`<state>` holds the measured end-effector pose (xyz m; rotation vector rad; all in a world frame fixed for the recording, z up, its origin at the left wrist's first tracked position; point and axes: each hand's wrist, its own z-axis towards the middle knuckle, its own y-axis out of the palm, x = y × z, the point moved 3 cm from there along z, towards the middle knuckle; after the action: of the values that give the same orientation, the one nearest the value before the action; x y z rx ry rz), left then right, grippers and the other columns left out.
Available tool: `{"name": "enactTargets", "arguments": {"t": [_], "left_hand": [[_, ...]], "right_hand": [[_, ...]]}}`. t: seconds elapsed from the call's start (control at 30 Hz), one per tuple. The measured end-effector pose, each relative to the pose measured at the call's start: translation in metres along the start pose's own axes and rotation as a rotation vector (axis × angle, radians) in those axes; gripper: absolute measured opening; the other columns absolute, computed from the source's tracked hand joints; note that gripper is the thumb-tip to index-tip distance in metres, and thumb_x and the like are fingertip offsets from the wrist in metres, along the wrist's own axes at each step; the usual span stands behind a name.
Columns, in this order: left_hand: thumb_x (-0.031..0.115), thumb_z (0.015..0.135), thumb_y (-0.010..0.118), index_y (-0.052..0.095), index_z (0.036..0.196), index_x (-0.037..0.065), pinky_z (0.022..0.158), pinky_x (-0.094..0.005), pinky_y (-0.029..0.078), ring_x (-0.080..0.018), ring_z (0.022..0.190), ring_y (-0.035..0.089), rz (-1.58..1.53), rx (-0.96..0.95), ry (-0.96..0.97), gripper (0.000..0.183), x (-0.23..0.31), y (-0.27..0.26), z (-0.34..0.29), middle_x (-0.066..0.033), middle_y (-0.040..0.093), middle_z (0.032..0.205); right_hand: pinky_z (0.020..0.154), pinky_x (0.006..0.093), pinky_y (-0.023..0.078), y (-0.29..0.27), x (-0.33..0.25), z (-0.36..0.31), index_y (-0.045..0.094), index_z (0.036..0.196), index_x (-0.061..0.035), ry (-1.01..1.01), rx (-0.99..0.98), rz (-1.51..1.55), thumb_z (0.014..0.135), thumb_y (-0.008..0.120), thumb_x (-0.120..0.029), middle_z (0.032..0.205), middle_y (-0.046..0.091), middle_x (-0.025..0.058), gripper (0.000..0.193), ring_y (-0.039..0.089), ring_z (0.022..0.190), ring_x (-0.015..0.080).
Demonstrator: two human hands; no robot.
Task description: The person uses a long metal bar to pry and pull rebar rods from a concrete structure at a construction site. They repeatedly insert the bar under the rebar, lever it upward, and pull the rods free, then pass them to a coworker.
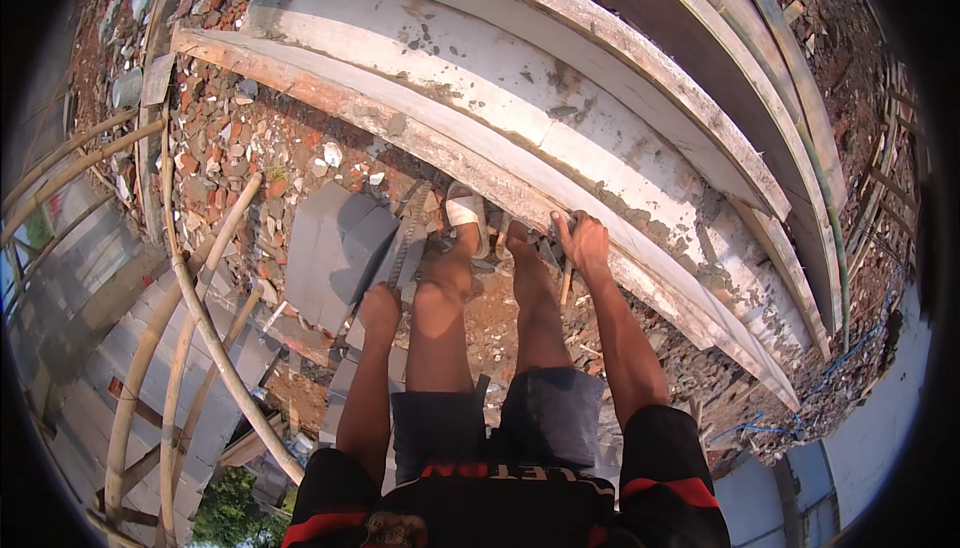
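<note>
My left hand [380,310] is closed into a fist at the lower end of a ribbed metal bar [410,238], which slants up toward my left foot. A flat grey block [335,246] lies just left of the bar. My right hand [584,244] is curled at the near edge of a long mortar-stained wooden plank [420,128]. A short wooden handle [566,284] sticks out below that hand; its head is hidden. My bare legs and sandalled feet [466,212] stand between the two hands on rubble.
Broken red brick rubble [225,148] covers the ground. More curved planks and a pale concrete strip [560,98] run beyond the near plank. Bamboo poles [205,328] cross at left over grey blocks [90,368]. A blue cord [850,353] lies at right.
</note>
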<state>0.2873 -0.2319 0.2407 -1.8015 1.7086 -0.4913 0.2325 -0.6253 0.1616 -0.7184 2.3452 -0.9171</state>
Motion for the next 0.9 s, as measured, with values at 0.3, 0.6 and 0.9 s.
{"name": "enactTargets", "arguments": {"t": [0.3, 0.6, 0.9], "left_hand": [[0.034, 0.088, 0.058, 0.061, 0.091, -0.006, 0.073, -0.0514, 0.051, -0.0460, 0.081, 0.062, -0.067, -0.072, 0.148, 0.040, -0.036, -0.001, -0.003, -0.0308, 0.063, 0.082], [0.041, 0.087, 0.059, 0.063, 0.085, 0.004, 0.059, -0.0513, 0.050, -0.0427, 0.067, 0.063, 0.213, -0.103, 0.059, 0.037, -0.129, -0.127, -0.146, -0.0239, 0.063, 0.069], [0.036, 0.074, 0.070, 0.063, 0.078, 0.009, 0.052, -0.0407, 0.048, -0.0329, 0.056, 0.062, 0.050, 0.182, 0.336, 0.029, -0.180, -0.178, -0.188, -0.0111, 0.061, 0.061]], "right_hand": [[0.085, 0.0434, 0.046, -0.041, -0.022, -0.041, 0.060, 0.102, 0.0002, -0.197, 0.127, 0.403, 0.086, 0.063, -0.021, 0.103, 0.060, 0.0233, 0.027, 0.059, 0.096, 0.0397], [0.082, 0.0443, 0.049, 0.059, -0.118, -0.097, 0.058, 0.108, -0.0001, -0.270, -0.324, 0.410, 0.087, 0.062, -0.029, 0.106, 0.061, 0.0221, 0.036, 0.061, 0.098, 0.0352], [0.061, 0.0365, 0.043, 0.041, -0.189, -0.103, 0.045, 0.105, -0.0133, 0.968, -0.227, 1.818, 0.087, 0.055, -0.059, 0.089, 0.047, 0.0030, 0.051, 0.045, 0.070, 0.0168]]}}
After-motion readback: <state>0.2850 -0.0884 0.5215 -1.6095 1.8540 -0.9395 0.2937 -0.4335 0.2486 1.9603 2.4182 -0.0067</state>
